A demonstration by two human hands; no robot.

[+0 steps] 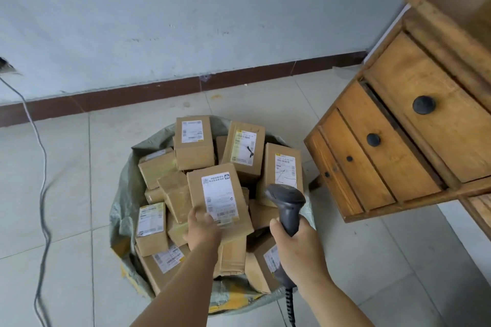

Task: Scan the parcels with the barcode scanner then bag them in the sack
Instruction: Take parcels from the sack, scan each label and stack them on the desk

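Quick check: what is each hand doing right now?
Left hand: grips a labelled parcel above the sack.
Right hand: grips the barcode scanner.

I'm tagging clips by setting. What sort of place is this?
Probably a small parcel-sorting room: a woven sack full of labelled parcels on a tiled floor, a barcode scanner in the right hand, beside a wooden drawer cabinet.

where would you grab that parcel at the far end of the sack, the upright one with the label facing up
Take the far parcel by its two long side faces, coming straight down from above. It sits on top of the heap in the sack with its labelled face up and its upper half clear of the neighbours, so both sides look reachable. The left hand already holds the near parcel and the right hand the scanner.
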